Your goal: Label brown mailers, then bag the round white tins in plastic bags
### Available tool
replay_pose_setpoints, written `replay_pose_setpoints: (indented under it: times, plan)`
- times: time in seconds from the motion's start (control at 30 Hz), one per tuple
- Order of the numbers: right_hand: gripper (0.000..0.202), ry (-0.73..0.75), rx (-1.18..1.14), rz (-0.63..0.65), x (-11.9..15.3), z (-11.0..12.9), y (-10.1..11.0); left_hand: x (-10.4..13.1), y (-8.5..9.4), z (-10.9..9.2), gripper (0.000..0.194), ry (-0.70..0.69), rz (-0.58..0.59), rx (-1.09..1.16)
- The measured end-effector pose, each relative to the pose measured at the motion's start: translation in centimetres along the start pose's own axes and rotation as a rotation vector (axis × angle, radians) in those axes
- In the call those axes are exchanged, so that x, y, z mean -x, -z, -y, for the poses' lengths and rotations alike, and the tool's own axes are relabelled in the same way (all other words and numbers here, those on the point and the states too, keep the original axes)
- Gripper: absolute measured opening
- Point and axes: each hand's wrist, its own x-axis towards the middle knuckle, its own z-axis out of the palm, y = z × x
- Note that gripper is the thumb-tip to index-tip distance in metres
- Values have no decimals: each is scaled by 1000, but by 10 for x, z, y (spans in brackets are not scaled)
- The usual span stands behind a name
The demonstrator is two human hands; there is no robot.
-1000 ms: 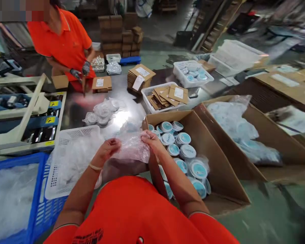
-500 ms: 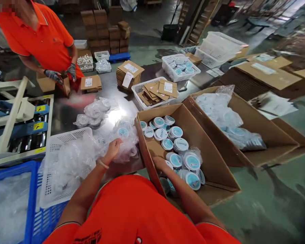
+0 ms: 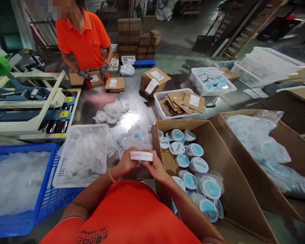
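In front of my chest, a pair of white flat round packs [image 3: 141, 156] is seen edge-on, one against the other. My left hand [image 3: 126, 162] grips them at one end; my right hand [image 3: 155, 166] grips the other, fingers closed. Just beyond my hands lie clear plastic bags [image 3: 144, 137] with a blue-labelled round pack [image 3: 138, 136] among them. Right of my right hand, an open cardboard box [image 3: 225, 166] holds many white and blue round packs [image 3: 200, 165], some lettered "beauty".
On my left are a white basket [image 3: 62, 173] of clear bags and a blue crate [image 3: 42, 200]. Bagged discs [image 3: 112, 112], cardboard stacks [image 3: 155, 79] and white baskets [image 3: 156, 98] occupy the metal table. A co-worker [image 3: 85, 40] in gloves handles a carton across it. Another box [image 3: 246, 149] stands right.
My right hand has come out of the cardboard box with round packs. My left hand has left the plastic bags and joined it. The view has shifted left.
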Motion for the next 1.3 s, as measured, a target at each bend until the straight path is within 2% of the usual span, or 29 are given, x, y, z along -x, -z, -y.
replay_pose_setpoints:
  times: [0.1, 0.17, 0.23, 0.3, 0.37, 0.47, 0.57, 0.67, 0.77, 0.87, 0.93, 1.03, 1.1, 1.2, 1.3]
  plan:
    - [32, -7, 354, 97, -10, -6, 5, 6, 12, -4, 52, 21, -107, -29]
    - [29, -36, 469, 136, -14, -6, 11, 5, 20, -3, 58, 45, -136, -28]
    - [26, -54, 342, 64, -16, -1, 13, 0, 26, -1, 58, 74, -148, 10]
    - [30, -49, 50, -86, -16, 7, 10, -4, 30, -1, 58, 98, -173, 81]
    - [38, -31, -195, -148, -18, 14, 2, -6, 33, -3, 57, 99, -162, 176]
    - [49, -60, -310, -33, -25, 16, -8, -5, 37, -11, 53, 66, -91, 311]
    - [50, -136, -261, 12, -33, 7, -7, -4, 41, -17, 53, 77, -105, 334]
    - [39, -82, -27, 17, -39, -1, 3, -8, 43, -16, 56, 118, -181, 216]
    - [29, -24, 411, 51, -42, 3, 5, -15, 38, -12, 57, 160, -291, 78]
    - [38, -123, 875, 117, -47, 17, -5, -20, 28, -11, 57, 140, -296, 20]
    - [47, -183, 1078, 182, -54, 26, -11, -26, 25, -13, 57, 92, -270, -5]
    - [54, -133, 1129, 249, -73, 31, -8, -46, 32, -19, 59, 39, -259, -34]
    - [57, -52, 1078, 236, -93, 29, 3, -70, 41, -24, 59, 17, -275, -57]
    - [59, -40, 1045, 129, -134, 18, 21, -116, 51, -29, 59, -87, -237, -147]
    - [65, -167, 1033, -16, -178, 0, 34, -158, 48, -24, 64, -208, -144, -295]
